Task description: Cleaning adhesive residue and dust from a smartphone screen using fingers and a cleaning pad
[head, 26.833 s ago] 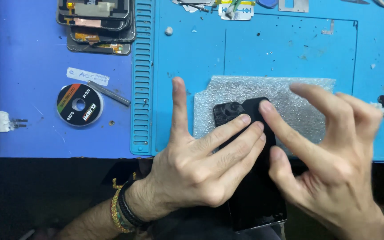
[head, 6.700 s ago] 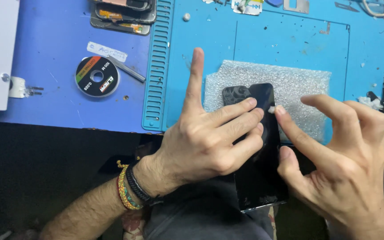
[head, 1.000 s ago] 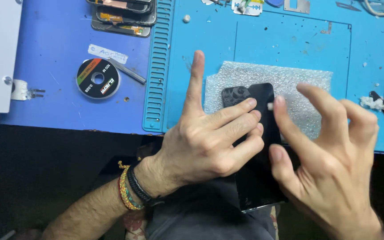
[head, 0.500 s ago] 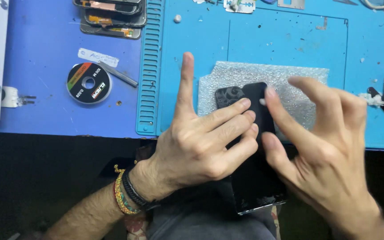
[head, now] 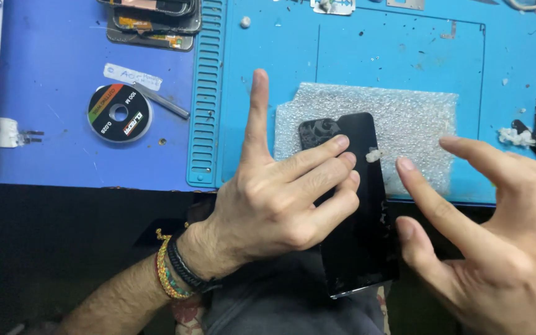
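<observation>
phone left edge hidden — under left hand

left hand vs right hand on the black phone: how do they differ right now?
The left hand lies flat on the black phone, three fingers pressing its glass; the right hand is off it, just to its right.
The left hand's index finger points straight up the teal mat; the right hand's fingers are spread and curled.
The left wrist wears bracelets; the right wrist is out of view.
Both are bare.
</observation>
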